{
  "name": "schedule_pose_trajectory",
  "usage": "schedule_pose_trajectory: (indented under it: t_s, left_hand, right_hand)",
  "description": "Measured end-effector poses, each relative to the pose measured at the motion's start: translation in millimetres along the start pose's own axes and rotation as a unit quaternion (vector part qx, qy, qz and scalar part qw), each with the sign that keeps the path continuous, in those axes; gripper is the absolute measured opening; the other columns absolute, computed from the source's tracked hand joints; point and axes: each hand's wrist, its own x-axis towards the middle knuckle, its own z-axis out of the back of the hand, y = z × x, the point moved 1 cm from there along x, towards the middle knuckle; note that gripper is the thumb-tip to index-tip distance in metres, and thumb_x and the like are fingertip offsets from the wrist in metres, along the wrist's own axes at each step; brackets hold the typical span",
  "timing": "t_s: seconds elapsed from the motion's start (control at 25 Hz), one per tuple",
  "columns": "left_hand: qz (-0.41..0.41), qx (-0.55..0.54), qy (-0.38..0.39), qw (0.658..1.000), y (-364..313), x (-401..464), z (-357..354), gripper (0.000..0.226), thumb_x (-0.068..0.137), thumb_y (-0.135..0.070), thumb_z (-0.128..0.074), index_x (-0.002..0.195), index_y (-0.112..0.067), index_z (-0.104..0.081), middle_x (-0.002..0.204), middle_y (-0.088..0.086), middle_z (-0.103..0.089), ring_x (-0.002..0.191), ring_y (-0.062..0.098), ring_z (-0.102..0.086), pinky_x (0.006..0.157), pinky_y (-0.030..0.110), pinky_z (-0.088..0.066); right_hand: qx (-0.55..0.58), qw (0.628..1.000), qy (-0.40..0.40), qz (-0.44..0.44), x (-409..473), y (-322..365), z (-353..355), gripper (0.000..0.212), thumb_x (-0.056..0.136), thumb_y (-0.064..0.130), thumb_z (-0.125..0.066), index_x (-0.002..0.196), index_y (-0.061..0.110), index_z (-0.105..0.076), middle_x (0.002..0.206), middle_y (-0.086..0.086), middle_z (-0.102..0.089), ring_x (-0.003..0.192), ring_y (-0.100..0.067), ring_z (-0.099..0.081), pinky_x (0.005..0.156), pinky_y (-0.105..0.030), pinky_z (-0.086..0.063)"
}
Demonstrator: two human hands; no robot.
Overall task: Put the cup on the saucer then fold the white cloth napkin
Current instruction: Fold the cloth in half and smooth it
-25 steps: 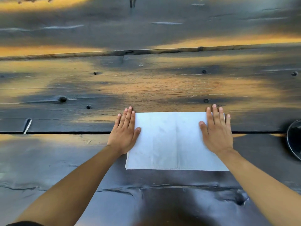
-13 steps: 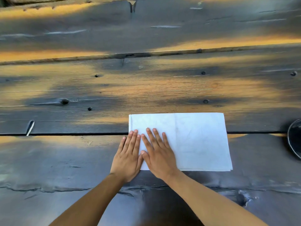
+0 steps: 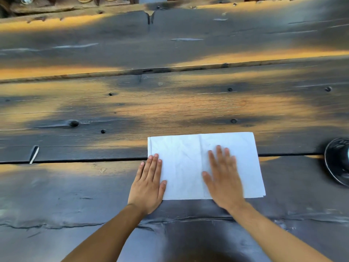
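Observation:
The white cloth napkin (image 3: pixel 188 163) lies flat on the dark wooden table as a folded rectangle with a vertical crease near its middle. My left hand (image 3: pixel 149 183) rests palm down on the napkin's near left corner, fingers spread and flat. My right hand (image 3: pixel 223 178) presses flat on the right half of the napkin, slightly blurred. At the right edge of the view a dark round saucer (image 3: pixel 338 161) is partly cut off; whether the cup stands on it cannot be told.
The table (image 3: pixel 170 106) is made of wide dark planks with gaps, knots and bolt holes. A small white strip (image 3: pixel 34 154) sits in a plank gap at the left. Objects stand beyond the far table edge.
A second ago my hands lay at the napkin's left and right ends. They met at the near left corner, and my right hand has now slid rightward across the cloth.

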Motion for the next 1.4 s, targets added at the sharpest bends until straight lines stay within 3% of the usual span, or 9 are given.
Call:
schedule_pose_trajectory:
  t_s: [0.16,0.36,0.72,0.84,0.92,1.0,1.12,1.24,1.4]
  left_hand:
    - [-0.003,-0.004,0.006,1.0,-3,1,-1,0.07,0.105,-0.047,-0.021,0.16,-0.006,-0.006,0.169,0.011,0.001,0.157,0.024,0.005,0.125,0.046,-0.008]
    - [0.004,-0.003,0.012,1.0,2,0,2,0.071,0.105,-0.048,-0.02,0.16,-0.009,0.001,0.17,0.007,0.007,0.156,0.021,0.011,0.125,0.043,-0.004]
    - [0.003,-0.001,0.004,1.0,-1,0,2,0.071,0.105,-0.048,-0.019,0.16,-0.006,-0.002,0.169,0.01,0.007,0.157,0.025,0.004,0.124,0.044,-0.005]
    - [0.047,-0.028,-0.011,0.998,-11,-3,9,0.076,0.101,-0.049,-0.029,0.16,-0.006,-0.01,0.169,0.014,0.001,0.157,0.03,-0.002,0.124,0.047,-0.009]
    - [0.16,-0.098,-0.036,0.982,-19,-8,16,0.079,0.093,-0.05,-0.042,0.157,-0.008,-0.023,0.164,0.017,-0.019,0.151,0.034,-0.021,0.12,0.048,-0.023]
    - [0.282,-0.171,-0.083,0.941,-24,-16,21,0.07,0.088,-0.044,-0.051,0.145,-0.006,-0.042,0.139,0.018,-0.045,0.126,0.038,-0.044,0.102,0.051,-0.041]
    - [0.375,-0.247,-0.082,0.89,-29,-26,24,0.047,0.09,-0.029,-0.06,0.131,-0.006,-0.056,0.118,0.014,-0.055,0.111,0.034,-0.048,0.095,0.047,-0.044]
    - [0.373,-0.255,-0.081,0.888,-35,-32,22,0.039,0.089,-0.021,-0.063,0.126,-0.008,-0.061,0.116,0.014,-0.057,0.11,0.034,-0.051,0.095,0.045,-0.044]
    - [0.345,-0.21,-0.146,0.903,-50,-35,20,0.035,0.081,-0.01,-0.074,0.115,-0.008,-0.066,0.104,0.013,-0.059,0.096,0.037,-0.056,0.08,0.047,-0.045]
  right_hand:
    - [0.013,0.995,0.018,0.097,1,92,-20,0.067,0.104,0.056,-0.021,0.161,0.025,-0.01,0.17,-0.005,0.002,0.157,-0.029,0.006,0.127,-0.05,-0.007]
    - [-0.034,0.992,0.022,0.122,-12,41,-26,0.063,0.104,0.054,-0.024,0.161,0.029,-0.013,0.17,-0.003,-0.002,0.157,-0.027,0.0,0.124,-0.053,-0.017]
    - [0.008,0.995,-0.022,-0.094,-45,-98,0,0.067,0.1,0.051,-0.025,0.161,0.026,-0.014,0.17,-0.006,-0.006,0.157,-0.027,-0.004,0.127,-0.046,-0.008]
    - [0.093,0.977,-0.081,-0.172,-47,-87,14,0.055,0.097,0.035,-0.051,0.147,0.012,-0.043,0.15,-0.016,-0.041,0.138,-0.037,-0.038,0.115,-0.049,-0.033]
    - [0.151,0.948,-0.109,-0.258,-44,-79,27,0.05,0.092,0.023,-0.063,0.138,0.008,-0.052,0.126,-0.017,-0.052,0.114,-0.038,-0.047,0.097,-0.049,-0.043]
    - [0.195,0.923,-0.089,-0.321,-44,-76,36,0.048,0.091,0.02,-0.063,0.137,0.008,-0.053,0.121,-0.018,-0.052,0.111,-0.037,-0.046,0.089,-0.046,-0.045]
    - [0.226,0.906,-0.05,-0.354,-49,-78,42,0.045,0.092,0.019,-0.059,0.136,0.009,-0.053,0.126,-0.017,-0.054,0.114,-0.037,-0.051,0.085,-0.045,-0.048]
    - [0.241,0.894,-0.022,-0.377,-54,-75,47,0.049,0.09,0.019,-0.061,0.136,0.009,-0.05,0.124,-0.019,-0.06,0.106,-0.039,-0.059,0.077,-0.04,-0.046]
    - [0.279,0.866,0.046,-0.413,-56,-69,51,0.043,0.086,0.022,-0.066,0.124,0.012,-0.048,0.102,-0.011,-0.069,0.085,-0.031,-0.057,0.066,-0.035,-0.042]
